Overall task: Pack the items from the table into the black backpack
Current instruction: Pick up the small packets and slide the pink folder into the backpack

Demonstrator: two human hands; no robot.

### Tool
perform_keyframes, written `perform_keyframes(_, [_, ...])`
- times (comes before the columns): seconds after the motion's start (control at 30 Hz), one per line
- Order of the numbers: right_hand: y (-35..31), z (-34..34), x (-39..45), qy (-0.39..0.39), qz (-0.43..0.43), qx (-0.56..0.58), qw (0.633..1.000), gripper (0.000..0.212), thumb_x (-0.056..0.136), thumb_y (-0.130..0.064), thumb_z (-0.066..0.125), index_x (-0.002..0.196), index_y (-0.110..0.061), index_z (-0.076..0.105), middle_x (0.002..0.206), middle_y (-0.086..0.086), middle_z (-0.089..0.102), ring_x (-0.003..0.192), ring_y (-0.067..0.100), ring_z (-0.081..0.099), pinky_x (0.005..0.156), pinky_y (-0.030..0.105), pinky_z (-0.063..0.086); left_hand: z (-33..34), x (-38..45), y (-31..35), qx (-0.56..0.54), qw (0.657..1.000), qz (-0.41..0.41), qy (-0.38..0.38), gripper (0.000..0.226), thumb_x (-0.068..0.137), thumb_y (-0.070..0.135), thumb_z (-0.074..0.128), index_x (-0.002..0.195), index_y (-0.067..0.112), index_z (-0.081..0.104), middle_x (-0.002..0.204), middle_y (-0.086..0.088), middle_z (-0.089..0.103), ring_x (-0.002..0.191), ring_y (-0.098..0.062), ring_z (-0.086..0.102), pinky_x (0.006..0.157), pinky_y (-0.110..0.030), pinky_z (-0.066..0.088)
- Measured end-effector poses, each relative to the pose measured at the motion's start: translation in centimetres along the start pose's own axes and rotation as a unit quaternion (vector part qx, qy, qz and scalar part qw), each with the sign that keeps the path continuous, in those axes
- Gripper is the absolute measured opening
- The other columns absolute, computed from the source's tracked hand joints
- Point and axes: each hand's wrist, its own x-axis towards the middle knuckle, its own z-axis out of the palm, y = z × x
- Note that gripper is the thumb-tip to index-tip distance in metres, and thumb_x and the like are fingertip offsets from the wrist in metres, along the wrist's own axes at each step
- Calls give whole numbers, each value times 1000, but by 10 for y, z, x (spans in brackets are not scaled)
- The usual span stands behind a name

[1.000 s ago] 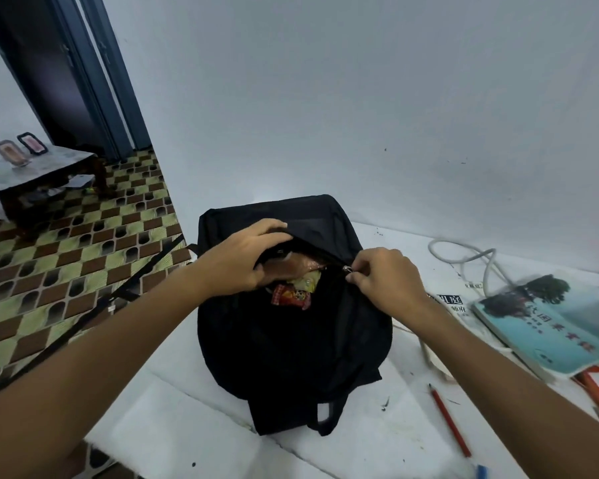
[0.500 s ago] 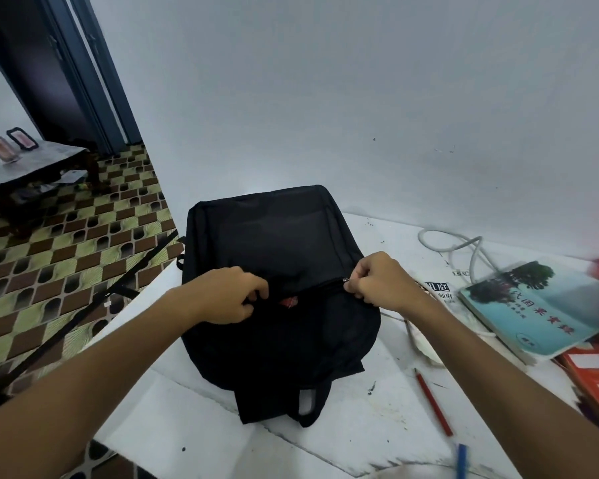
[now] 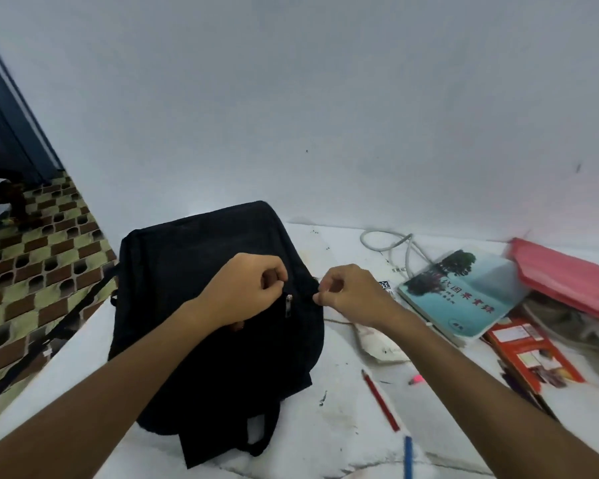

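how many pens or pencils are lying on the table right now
2: a red pencil lying right of the black backpack, and a blue pen just beyond its near end, at the bottom edge of the view. More may hide under the books.

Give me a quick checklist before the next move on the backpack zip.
1. Black backpack resting steady on the white table: ok.
2. Left hand gripping the bag fabric at the zip: ok.
3. Zipper pull in sight and free: ok.
4. Right hand pinching the backpack's edge: ok.
5. Zip fully closed: cannot tell, the hands cover its ends.
6. All items packed: not ok; blue book, red pencil and blue pen lie on the table.
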Motion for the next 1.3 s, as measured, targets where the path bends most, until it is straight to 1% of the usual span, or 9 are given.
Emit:
perform_keyframes(0.23, [60,-91,-70,167,51,-181,968,16,87,-24,60,100,-16,66,98,1,66,92,22,61,73,30,46,77,85,88,-51,989,84,-106,9,81,19,60,83,24,67,74,12,64,73,-8,60,66,-26,48])
perform_keyframes(0.37, [101,-134,-117,299,36,-360,883,22,73,-11,69,96,-10,69,94,9,69,92,31,60,70,37,48,126,113,163,-66,979,152,-116,11,77,15,63,73,24,58,75,8,60,73,-12,56,62,-29,45])
perform_keyframes(0.47, [142,-174,-146,292,145,-465,823,46,74,-20,72,118,-14,60,120,15,61,119,39,48,92,48,44,171,125,215,3,976,157,-151,12,78,23,63,76,20,52,71,7,54,67,-13,52,56,-26,37])
perform_keyframes(0.57, [186,-207,-166,180,251,-456,835,59,86,-43,62,137,-23,40,135,13,49,129,37,41,102,47,38,224,134,243,83,974,157,-140,31,84,40,62,104,20,51,100,0,60,95,-20,58,77,-34,51])
perform_keyframes(0.7, [209,-246,-177,206,208,-389,873,27,93,-38,53,113,-25,66,96,2,69,84,22,65,74,30,53,269,144,233,159,969,91,-163,66,82,55,61,131,19,37,134,-5,45,123,-26,41,95,-44,47])
perform_keyframes(0.8, [210,-288,-181,260,189,-372,871,25,91,-24,52,111,-26,66,100,7,69,92,30,62,72,32,44,273,147,216,163,972,86,-147,58,87,49,57,134,21,39,135,-5,50,120,-24,49,93,-41,48])
perform_keyframes(0.93, [226,-319,-179,311,173,-339,871,28,85,-12,52,107,-22,65,97,9,67,93,33,60,74,39,50,264,150,207,104,985,63,-125,34,92,37,53,122,21,55,108,0,69,90,-17,65,78,-35,55])
perform_keyframes(1.13, [252,-319,-175,365,211,-320,848,33,88,-6,41,112,-14,62,96,15,66,89,36,58,71,38,43,256,158,192,75,988,63,-118,28,93,31,51,116,20,62,86,1,71,73,-17,65,68,-34,56])
perform_keyframes(1.3, [268,-323,-179,404,203,-273,849,28,83,-4,46,106,-11,60,90,15,68,83,38,59,69,40,46,254,156,201,110,982,27,-152,43,89,28,61,130,18,52,116,-3,66,94,-17,62,80,-30,53])
